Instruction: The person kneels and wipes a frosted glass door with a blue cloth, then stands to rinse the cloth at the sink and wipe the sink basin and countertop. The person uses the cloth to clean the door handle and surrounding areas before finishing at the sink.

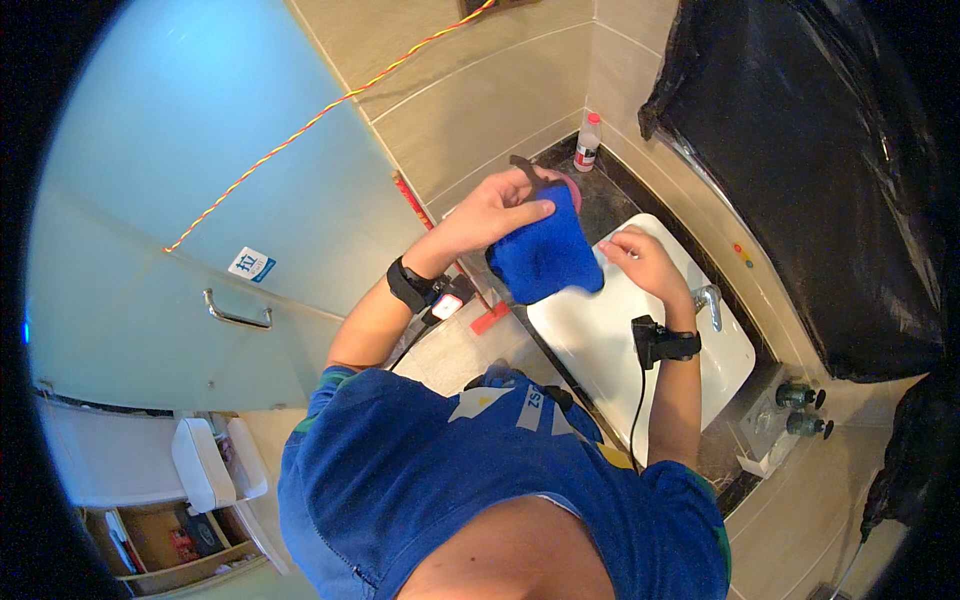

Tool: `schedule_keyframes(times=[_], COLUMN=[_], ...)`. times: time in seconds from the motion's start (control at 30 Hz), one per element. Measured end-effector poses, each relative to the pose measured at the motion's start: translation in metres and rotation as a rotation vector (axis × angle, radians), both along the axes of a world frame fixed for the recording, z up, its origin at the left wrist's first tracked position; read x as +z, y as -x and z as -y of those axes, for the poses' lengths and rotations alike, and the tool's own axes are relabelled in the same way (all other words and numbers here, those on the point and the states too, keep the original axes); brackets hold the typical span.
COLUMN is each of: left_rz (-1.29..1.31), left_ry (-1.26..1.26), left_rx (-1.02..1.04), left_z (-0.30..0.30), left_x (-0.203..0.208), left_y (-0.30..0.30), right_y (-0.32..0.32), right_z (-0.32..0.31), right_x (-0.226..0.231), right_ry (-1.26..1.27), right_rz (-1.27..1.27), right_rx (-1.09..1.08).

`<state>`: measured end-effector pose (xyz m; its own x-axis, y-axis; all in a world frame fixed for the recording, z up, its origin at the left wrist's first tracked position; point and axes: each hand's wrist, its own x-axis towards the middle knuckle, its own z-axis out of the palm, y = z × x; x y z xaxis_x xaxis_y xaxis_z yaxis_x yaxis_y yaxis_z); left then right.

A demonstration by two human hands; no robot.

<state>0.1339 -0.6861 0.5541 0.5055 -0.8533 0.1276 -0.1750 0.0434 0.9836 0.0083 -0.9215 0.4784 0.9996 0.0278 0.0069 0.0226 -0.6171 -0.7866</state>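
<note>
Pale blue frosted glass makes the door (170, 200) at my left side, with a metal handle (238, 312) and a white-and-blue sticker (251, 264). A twisted red and yellow cord (320, 117) runs across it toward the far wall. Nearer, at the left, there are open wooden compartments (155, 545) with small things inside. More to the right comes my left hand (500, 210), with a black band (410, 287) around the wrist. This hand is closed on the upper part of a blue cloth (547, 255), thumb lying on its front face. The cloth hangs before me, over the left, far part of the white sink (562, 330). Just behind it a pink round thing (573, 190) is partly hidden. Farther, in the corner, stands a bottle (586, 150) with a red cap. My right hand (645, 262) is above the sink, near the cloth, with fingers half bent; I cannot tell if it holds something. To its right are the metal tap (709, 306), a black plastic sheet (790, 180) on the wall and two dark green pump bottles (798, 396).
</note>
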Motion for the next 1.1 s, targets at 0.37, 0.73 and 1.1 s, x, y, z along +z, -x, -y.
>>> schedule_keyframes(times=[0.37, 0.73, 1.1], left_rz=[0.108, 0.028, -0.086], left_ry=[-0.088, -0.079, -0.497], left_rx=[0.214, 0.302, 0.087], left_z=[-0.014, 0.000, -0.078], left_x=[-0.014, -0.127, -0.309], left_y=[-0.024, -0.072, -0.003], right_y=[-0.020, -0.021, 0.086], right_z=[-0.030, 0.024, -0.045], right_x=[0.011, -0.060, -0.203], right_ry=[-0.740, 0.039, -0.212], right_rz=[-0.199, 0.203, -0.231], right_rx=[0.314, -0.237, -0.244])
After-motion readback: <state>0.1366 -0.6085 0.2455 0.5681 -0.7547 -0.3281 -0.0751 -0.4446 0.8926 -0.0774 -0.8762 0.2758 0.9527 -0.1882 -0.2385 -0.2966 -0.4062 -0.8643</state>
